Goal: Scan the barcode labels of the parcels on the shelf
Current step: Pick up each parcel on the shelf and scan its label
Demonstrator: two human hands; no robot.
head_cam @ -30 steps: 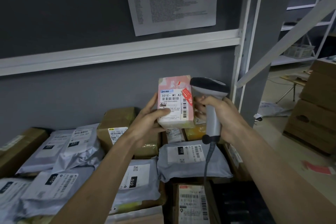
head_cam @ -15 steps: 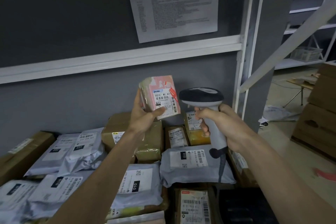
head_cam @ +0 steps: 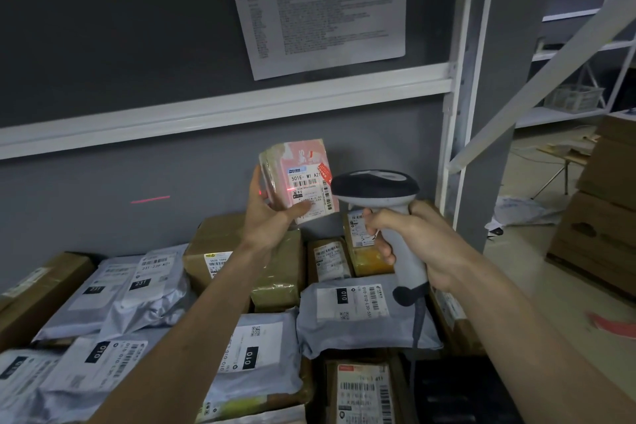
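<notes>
Grey wall panelling backs a metal shelf (head_cam: 223, 112) in dim light, with a printed sheet (head_cam: 320, 3) fixed above the white rail. Grey poly mailers (head_cam: 358, 313) and brown cartons (head_cam: 275, 272) lie packed together on the shelf, labels mostly upward.

Left hand (head_cam: 272, 217) holds a small pink parcel (head_cam: 299, 179) raised above the stock, thumb across the lower edge of its barcode label (head_cam: 309, 189), fingers behind. Right hand (head_cam: 416, 241) has its grip clenched round the handle of a grey scanner (head_cam: 378, 193), head just beside the parcel's right edge and aimed leftward.

A red scan line (head_cam: 149, 199) falls partly on the label and parcel side, and continues onto the wall to the left.

Assessment: the scan of this parcel is in progress. The beam appears to overshoot the label. For a clean read, the label should be turned squarely toward the scanner head, the thumb kept clear of the bars, and the line laid across the full barcode. Glare from the glossy wrap may hinder reading.
</notes>
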